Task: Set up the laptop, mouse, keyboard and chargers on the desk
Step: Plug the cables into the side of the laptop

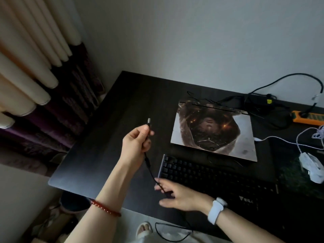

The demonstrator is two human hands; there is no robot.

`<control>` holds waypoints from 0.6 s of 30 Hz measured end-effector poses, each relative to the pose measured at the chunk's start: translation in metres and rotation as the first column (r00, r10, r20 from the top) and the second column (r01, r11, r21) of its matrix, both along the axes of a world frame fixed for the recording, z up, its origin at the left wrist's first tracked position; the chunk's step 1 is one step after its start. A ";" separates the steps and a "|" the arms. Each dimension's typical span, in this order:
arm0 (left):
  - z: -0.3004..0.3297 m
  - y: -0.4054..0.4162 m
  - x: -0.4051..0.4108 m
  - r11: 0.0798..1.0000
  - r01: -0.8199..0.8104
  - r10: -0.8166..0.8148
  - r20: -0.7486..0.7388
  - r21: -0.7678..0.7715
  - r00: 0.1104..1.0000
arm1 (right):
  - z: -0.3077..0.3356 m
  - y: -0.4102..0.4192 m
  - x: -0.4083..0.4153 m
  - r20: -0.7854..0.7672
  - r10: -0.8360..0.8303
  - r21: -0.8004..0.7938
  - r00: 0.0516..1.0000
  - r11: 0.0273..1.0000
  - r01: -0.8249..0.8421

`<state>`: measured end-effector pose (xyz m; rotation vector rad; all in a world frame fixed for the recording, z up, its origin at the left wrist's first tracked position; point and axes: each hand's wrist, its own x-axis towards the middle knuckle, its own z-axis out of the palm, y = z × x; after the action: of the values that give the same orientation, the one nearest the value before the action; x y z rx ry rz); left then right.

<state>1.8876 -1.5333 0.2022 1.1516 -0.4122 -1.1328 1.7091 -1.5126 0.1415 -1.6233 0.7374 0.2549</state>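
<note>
Over dark desk [98, 155], left hand [135, 144] pinches cable [149, 165] near its plug; right hand [177, 195], loosely open, touches it.

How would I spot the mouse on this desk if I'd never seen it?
Start at the closed laptop in the middle of the dark desk, then look right, towards the picture's edge. The mouse lies there, beyond the right end of the black keyboard. It is the only white device, trailing a white cable.

The dark desk [98, 162] carries a closed laptop [213, 133], keyboard [215, 174], mouse [311, 166] and power strip [308, 118].
</note>
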 end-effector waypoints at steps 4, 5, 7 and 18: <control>0.017 -0.006 0.073 0.983 -0.176 0.174 -0.044 -0.047 0.984 | 0.013 0.013 0.076 -0.069 0.069 -0.203 0.995 0.976 -0.081; 0.020 -0.007 0.091 0.974 -0.220 0.220 0.006 -0.053 0.975 | 0.020 0.002 0.085 -0.080 0.031 -0.285 0.996 0.957 -0.053; 0.024 -0.004 0.122 0.958 -0.280 0.285 0.099 -0.065 0.953 | 0.042 -0.030 0.095 -0.112 -0.060 -0.472 0.992 0.881 0.000; 0.094 -0.041 0.160 0.918 -0.338 0.320 -0.116 -0.207 0.940 | 0.195 -0.155 0.152 0.455 -0.384 -0.589 0.803 0.547 0.595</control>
<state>2.0475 -1.5740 0.2963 0.9319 -0.2633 -0.8110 1.8616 -1.6679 0.3369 -2.0174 1.1293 -0.7763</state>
